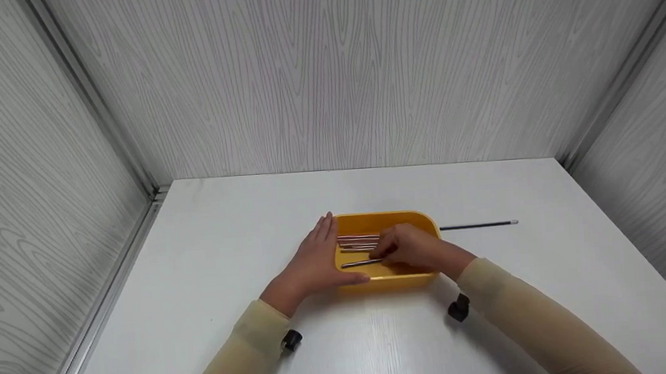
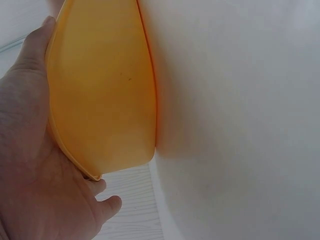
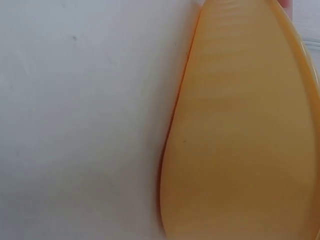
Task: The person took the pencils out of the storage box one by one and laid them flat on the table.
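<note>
Sleeves (image 1: 533,320) stretch over the table (image 1: 223,225), where the left hand (image 1: 313,264), fingers straight, touches the tray (image 1: 391,284) at its left end; inside it, the right hand (image 1: 407,248) pinches a grey rod (image 1: 358,263) near copper rods (image 1: 358,237).

- The tray (image 2: 105,90) I hold looks like smooth plastic, faintly glossy.
- The rod (image 1: 363,262) I pinch shines like grey metal.
- The coppery rods (image 1: 358,237) have a metallic sheen.
- My sleeves (image 1: 533,308) are matt cloth.
- Table (image 1: 369,344): smooth, softly shiny.
- Wall panels (image 1: 324,75): wood-grain finish.
</note>
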`<move>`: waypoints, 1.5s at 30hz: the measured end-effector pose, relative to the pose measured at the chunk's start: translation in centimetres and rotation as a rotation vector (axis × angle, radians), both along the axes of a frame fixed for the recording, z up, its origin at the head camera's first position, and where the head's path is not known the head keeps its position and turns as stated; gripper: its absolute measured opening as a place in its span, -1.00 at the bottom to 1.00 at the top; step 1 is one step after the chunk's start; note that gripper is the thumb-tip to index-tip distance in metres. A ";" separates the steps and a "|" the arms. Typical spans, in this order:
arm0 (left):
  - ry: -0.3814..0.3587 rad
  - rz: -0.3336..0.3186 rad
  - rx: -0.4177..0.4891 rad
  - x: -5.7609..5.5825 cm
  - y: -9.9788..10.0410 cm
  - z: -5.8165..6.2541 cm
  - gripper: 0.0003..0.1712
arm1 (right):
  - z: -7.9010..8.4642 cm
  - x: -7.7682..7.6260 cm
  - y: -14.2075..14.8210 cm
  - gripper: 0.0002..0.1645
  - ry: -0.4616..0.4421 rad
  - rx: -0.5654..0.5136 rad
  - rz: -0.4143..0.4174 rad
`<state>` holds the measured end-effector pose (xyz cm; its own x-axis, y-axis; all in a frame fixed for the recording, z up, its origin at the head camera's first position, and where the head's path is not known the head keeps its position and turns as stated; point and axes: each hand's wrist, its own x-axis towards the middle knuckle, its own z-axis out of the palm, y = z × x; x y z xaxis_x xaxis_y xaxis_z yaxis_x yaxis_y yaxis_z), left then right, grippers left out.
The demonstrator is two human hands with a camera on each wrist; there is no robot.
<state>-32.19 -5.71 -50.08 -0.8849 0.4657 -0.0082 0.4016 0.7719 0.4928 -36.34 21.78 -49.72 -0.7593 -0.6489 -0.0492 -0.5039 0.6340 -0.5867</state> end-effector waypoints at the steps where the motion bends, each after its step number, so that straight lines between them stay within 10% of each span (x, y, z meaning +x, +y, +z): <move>1: 0.001 0.000 0.001 0.0 0.0 0.0 0.77 | 0.0 0.0 0.0 -0.64 0.009 0.001 0.001; 45: 0.024 -0.002 -0.007 0.0 0.1 0.0 0.76 | 4.2 0.1 2.4 -0.72 0.034 -0.103 0.010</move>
<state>-32.19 -5.62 -50.07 -0.8841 0.4672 0.0095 0.4145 0.7746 0.4776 -36.28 24.18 -45.50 -0.7526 -0.6570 0.0441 -0.5307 0.5656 -0.6312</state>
